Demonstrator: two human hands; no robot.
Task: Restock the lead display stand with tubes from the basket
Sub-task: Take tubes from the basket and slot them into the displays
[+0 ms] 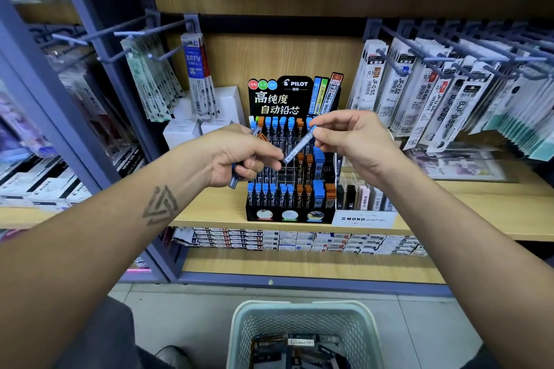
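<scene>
Before the black tiered lead display stand [290,189], the right hand [353,141] pinches a clear blue-capped lead tube [299,144] in a closed grip, its lower end touching the left hand [236,156], which clasps several more tubes [236,178], the pale green plastic basket [302,311] well below.
</scene>
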